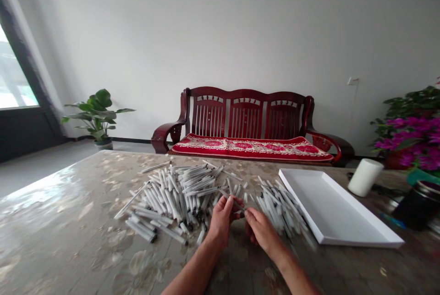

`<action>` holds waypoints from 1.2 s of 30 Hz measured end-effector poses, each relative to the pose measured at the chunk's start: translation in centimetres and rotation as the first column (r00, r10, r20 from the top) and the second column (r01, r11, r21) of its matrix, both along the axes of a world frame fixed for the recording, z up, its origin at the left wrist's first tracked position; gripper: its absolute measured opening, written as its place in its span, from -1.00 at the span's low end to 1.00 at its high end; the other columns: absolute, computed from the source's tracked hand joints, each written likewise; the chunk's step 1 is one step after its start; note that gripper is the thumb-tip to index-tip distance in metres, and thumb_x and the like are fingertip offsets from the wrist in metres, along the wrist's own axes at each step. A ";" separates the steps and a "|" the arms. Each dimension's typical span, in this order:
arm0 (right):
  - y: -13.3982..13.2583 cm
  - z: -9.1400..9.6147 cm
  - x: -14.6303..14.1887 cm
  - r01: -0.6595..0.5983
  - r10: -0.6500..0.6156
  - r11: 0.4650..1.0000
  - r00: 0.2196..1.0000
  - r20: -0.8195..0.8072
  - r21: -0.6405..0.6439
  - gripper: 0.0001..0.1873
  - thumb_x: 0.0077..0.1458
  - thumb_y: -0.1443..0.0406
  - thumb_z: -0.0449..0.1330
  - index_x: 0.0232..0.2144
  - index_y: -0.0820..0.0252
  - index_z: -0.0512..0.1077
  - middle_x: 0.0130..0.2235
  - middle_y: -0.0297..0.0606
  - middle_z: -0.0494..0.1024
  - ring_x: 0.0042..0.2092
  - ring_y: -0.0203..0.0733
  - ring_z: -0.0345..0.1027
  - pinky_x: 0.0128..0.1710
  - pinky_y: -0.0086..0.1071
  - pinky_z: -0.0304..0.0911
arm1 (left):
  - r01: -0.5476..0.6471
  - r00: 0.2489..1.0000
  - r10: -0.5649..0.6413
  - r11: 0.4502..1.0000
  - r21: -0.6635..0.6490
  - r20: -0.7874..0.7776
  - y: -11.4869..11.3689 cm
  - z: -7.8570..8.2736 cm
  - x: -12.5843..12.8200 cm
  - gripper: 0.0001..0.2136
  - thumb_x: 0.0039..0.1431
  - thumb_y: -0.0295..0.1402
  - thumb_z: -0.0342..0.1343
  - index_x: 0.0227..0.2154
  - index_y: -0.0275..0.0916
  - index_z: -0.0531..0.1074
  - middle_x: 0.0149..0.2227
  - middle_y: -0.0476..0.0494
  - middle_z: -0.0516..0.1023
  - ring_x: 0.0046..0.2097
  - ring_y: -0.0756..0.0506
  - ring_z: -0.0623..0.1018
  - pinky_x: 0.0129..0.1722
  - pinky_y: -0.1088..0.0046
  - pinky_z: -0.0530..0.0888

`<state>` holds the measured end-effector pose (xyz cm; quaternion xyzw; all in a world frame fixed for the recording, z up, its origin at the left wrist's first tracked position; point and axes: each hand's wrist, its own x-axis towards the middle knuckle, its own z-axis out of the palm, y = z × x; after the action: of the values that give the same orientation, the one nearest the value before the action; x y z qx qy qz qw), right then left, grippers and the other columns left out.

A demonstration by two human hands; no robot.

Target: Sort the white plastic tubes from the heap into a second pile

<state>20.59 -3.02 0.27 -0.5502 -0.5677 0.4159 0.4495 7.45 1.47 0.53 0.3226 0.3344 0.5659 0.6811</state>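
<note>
A slim, pale pen with a dark end slants between my two hands over the table. My left hand is closed around its middle, thumb on top. At the pen's near end, the fingertips of my right hand are pinched together on it; exactly what they grip there is partly hidden. Left of my hands lies a large, loose heap of whitish pens, many with dark tips. A smaller pile of similar pens lies to the right, beside my right hand.
A shallow white tray stands right of the smaller pile. Beyond it are a white cylinder, a dark cup and purple flowers. Past the patterned table stands a red wooden bench.
</note>
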 end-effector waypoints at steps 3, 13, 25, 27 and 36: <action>0.1 -0.2 -0.3 0.041 -0.058 0.993 0.987 0.149 0.114 -0.59 0.26 -0.01 0.00 -0.44 0.08 0.43 -0.64 -0.41 0.38 -0.62 -0.26 0.24 -0.63 -0.42 0.07 | -0.029 0.999 0.030 0.999 -0.023 0.029 0.0 -0.1 0.3 -0.51 -0.29 0.02 0.44 -0.42 -0.27 0.47 -0.42 -0.10 0.62 -0.41 -0.06 0.58 -0.45 0.49 0.47; 0.5 -0.8 1.9 0.158 -0.417 0.900 0.577 0.702 0.405 -0.75 0.28 0.29 0.02 -0.18 0.07 0.51 -0.30 -0.21 0.66 -0.29 -0.11 0.55 -0.34 -0.37 0.27 | -0.168 0.957 0.193 0.978 0.127 -0.218 1.6 -0.6 -1.2 -0.60 -0.10 0.04 0.29 -0.45 -0.23 0.48 -0.46 -0.07 0.59 -0.42 -0.06 0.54 -0.44 0.48 0.43; 0.2 0.6 1.8 0.319 -0.341 0.921 0.938 0.065 0.225 -0.56 0.17 -0.10 0.07 -0.41 0.08 0.48 -0.56 -0.33 0.50 -0.51 -0.14 0.41 -0.55 -0.34 0.32 | 0.460 0.145 0.542 0.704 0.541 -0.828 -0.9 0.9 -1.3 -0.78 0.26 -0.35 0.12 -0.11 -0.03 0.60 -0.24 -0.14 0.61 -0.14 -0.18 0.52 -0.10 0.34 0.41; 0.3 0.5 1.8 0.346 -0.356 0.917 0.934 0.017 0.201 -0.57 0.09 -0.12 0.14 -0.48 0.08 0.45 -0.60 -0.34 0.47 -0.56 -0.15 0.38 -0.59 -0.35 0.29 | 0.456 0.143 0.553 0.699 0.551 -0.821 -0.9 1.0 -1.4 -0.75 0.26 -0.38 0.12 -0.06 -0.02 0.58 -0.19 -0.14 0.61 -0.10 -0.18 0.51 -0.06 0.33 0.41; 1.1 0.2 2.7 0.476 -0.442 0.877 0.851 -0.283 0.062 -0.53 -0.03 -0.16 0.21 -0.37 0.09 0.47 -0.45 -0.18 0.61 -0.43 0.01 0.52 -0.50 -0.18 0.46 | 0.084 0.686 0.325 0.854 0.514 -0.651 -0.9 -0.7 -0.5 -0.81 0.20 -0.23 0.12 -0.34 -0.18 0.57 -0.39 -0.09 0.57 -0.32 -0.10 0.53 -0.26 0.40 0.45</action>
<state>23.25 -1.87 0.44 -0.5800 -0.3814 0.3272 0.6412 7.00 0.60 -0.12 0.6600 0.4342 0.5062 0.3458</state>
